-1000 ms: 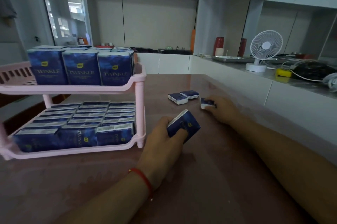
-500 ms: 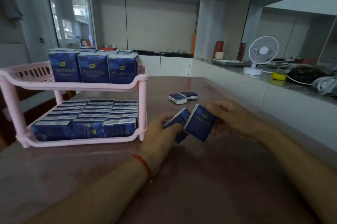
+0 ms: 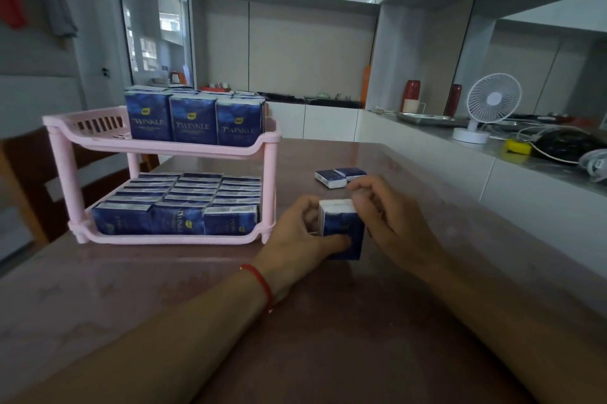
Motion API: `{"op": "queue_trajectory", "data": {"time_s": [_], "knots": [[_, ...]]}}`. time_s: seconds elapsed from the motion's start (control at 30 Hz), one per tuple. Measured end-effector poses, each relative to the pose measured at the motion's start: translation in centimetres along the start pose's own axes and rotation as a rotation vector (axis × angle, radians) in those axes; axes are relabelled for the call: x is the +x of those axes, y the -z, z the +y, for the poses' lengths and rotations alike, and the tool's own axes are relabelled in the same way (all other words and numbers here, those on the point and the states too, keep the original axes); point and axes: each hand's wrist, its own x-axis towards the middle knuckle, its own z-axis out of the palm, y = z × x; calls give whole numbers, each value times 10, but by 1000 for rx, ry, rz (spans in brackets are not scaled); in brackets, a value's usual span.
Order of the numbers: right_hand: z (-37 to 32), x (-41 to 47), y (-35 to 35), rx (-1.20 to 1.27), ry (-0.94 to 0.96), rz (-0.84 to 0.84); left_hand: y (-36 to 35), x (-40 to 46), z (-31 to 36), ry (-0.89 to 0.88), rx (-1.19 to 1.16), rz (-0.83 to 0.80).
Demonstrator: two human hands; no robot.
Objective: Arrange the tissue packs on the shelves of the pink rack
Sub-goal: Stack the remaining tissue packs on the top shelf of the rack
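Note:
A pink two-shelf rack (image 3: 268, 154) stands on the table at the left. Blue Twinkle tissue packs (image 3: 193, 122) stand upright on its top shelf, and several more (image 3: 184, 203) fill the bottom shelf. Right of the rack, my left hand (image 3: 295, 236) and my right hand (image 3: 391, 223) hold two blue packs (image 3: 343, 226) pressed together upright on the table. My left thumb lies across the front pack; my right fingers curl over the top. Two loose packs (image 3: 340, 175) lie flat just beyond my hands.
The brown table (image 3: 230, 321) stretches out in front of me. A white counter on the right carries a small white fan (image 3: 486, 108), a yellow object (image 3: 519, 146), cables and a metal tray. A dark wooden chair (image 3: 29, 173) stands behind the rack.
My right hand picked up a pack from the table and brought it against the one in my left hand. The two packs now stand together between both hands.

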Motion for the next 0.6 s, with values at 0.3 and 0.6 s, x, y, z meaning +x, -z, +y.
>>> {"op": "queue_trajectory", "data": {"time_s": [0.3, 0.6], "knots": [[-9, -4, -7, -83, 220, -129, 20, -16, 14, -45, 247, -85], [-77, 1, -26, 300, 126, -158, 104, -61, 85, -91, 472, -138]]}}
